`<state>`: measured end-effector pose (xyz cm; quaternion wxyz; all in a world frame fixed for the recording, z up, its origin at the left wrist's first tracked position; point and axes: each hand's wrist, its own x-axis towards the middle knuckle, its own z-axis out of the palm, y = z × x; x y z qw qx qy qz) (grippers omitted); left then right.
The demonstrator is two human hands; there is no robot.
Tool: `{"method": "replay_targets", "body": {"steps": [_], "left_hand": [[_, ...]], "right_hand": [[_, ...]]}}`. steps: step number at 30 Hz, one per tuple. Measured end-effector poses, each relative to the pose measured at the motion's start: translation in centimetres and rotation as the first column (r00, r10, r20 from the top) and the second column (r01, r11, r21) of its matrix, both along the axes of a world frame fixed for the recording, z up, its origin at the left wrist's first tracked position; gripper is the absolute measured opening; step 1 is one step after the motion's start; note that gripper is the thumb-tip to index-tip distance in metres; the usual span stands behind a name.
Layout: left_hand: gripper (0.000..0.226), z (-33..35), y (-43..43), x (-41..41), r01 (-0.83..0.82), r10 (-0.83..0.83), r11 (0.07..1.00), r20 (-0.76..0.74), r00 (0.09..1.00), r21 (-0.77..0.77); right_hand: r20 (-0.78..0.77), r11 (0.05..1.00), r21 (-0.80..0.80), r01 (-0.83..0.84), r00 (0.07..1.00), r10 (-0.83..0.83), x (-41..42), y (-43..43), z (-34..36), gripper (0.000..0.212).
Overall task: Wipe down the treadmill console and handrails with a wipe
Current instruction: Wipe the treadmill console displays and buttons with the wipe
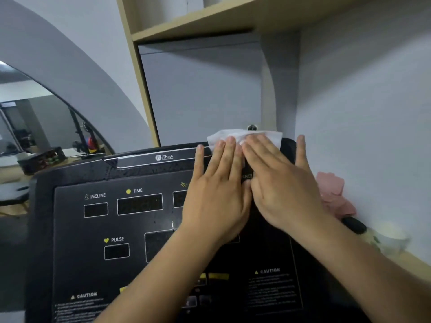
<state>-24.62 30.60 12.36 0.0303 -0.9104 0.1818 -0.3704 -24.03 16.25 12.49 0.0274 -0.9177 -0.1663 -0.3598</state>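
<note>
The black treadmill console [98,229] fills the lower frame, with INCLINE, TIME and PULSE windows and CAUTION labels. A white wipe [270,135] lies over the console's top edge at the upper right. My left hand [217,183] and my right hand [277,183] lie flat side by side on the console with straight fingers. Their fingertips press on the wipe. Most of the wipe is hidden under the fingers. No handrail is in view.
A grey wall stands right behind the console, with a wooden shelf [210,24] overhead. To the right, on a ledge, lie a pink cloth [333,192], a black object [354,224] and a white cup [391,236]. A mirror [35,127] is at the left.
</note>
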Motion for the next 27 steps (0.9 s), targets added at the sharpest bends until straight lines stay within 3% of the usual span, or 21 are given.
{"method": "replay_targets", "body": {"steps": [3, 7, 12, 17, 21, 27], "left_hand": [[0.063, 0.2, -0.8, 0.7, 0.052, -0.052, 0.999, 0.003, 0.999, 0.009], [0.066, -4.5, -0.9, -2.1, 0.103, -0.101, 0.994, -0.054, 0.993, 0.044], [0.067, -0.9, -3.1, -0.3, 0.020, -0.020, 0.997, -0.003, 1.000, 0.081], [0.067, -4.4, -2.0, -2.8, 0.095, -0.087, 0.992, -0.099, 0.991, 0.081], [0.067, -2.4, -2.8, -1.6, 0.027, -0.025, 0.989, -0.013, 1.000, 0.147], [0.065, -5.6, -1.8, -3.1, 0.130, -0.124, 0.990, -0.102, 0.987, 0.057]], "right_hand": [[0.000, 0.998, 0.018, 0.058, 0.998, -0.058, -0.2, -0.5, -0.4, 0.061], [0.026, 1.000, 0.027, -0.014, 1.000, 0.013, -2.5, -2.0, -4.6, 0.063], [-0.005, 0.998, 0.062, 0.028, 1.000, -0.028, -0.5, -2.7, -0.8, 0.069], [0.012, 0.996, 0.084, 0.010, 1.000, -0.011, -2.8, -3.3, -5.8, 0.066], [-0.025, 0.998, 0.065, 0.025, 0.999, -0.024, -1.5, -3.7, -3.0, 0.064], [-0.007, 0.996, 0.089, -0.024, 1.000, 0.025, -3.9, -3.9, -6.7, 0.061]]}}
